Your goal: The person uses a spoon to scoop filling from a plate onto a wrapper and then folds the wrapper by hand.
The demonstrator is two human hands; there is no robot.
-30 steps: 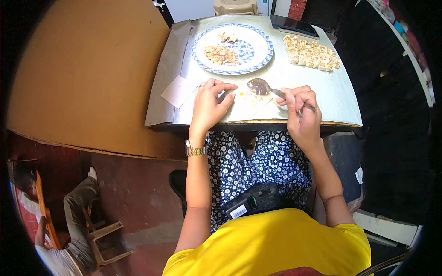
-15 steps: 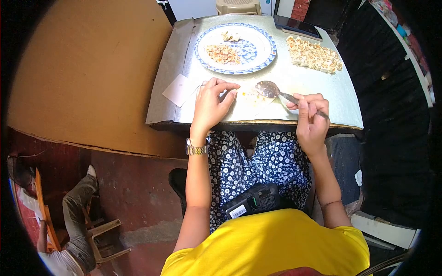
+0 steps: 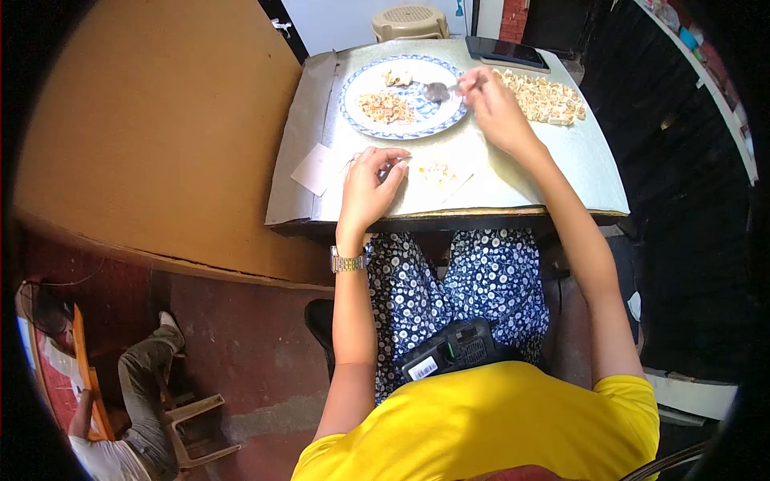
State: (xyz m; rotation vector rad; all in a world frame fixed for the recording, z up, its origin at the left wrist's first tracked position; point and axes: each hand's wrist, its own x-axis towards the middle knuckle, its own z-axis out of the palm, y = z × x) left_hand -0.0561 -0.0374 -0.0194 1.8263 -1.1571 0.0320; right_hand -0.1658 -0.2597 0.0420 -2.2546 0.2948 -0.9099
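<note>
My right hand (image 3: 491, 104) grips a metal spoon (image 3: 437, 92), whose bowl is over the right part of a blue-rimmed oval plate (image 3: 445, 127). On the plate lie an orange-and-white chopped filling (image 3: 387, 107) and a small pale lump (image 3: 397, 78). My left hand (image 3: 373, 184) rests near the table's front edge, thumb and fingers curved toward each other; whether it pinches anything is hard to make out. Just right of it, a thin wrapper sheet (image 3: 459, 178) bears a little filling (image 3: 438, 172). Behind my right hand are rows of folded pale pieces (image 3: 549, 99).
A tablet (image 3: 507, 53) lies at the table's back right. A pale square sheet (image 3: 312, 169) is at the left. Beyond the table stands a beige stool (image 3: 410, 22). An orange-brown panel (image 3: 160, 120) borders the left side; another person (image 3: 144, 393) is at lower left.
My right hand has moved the spoon up and away from the wrapper to over the plate. My left hand has stayed at nearly the same place on the table.
</note>
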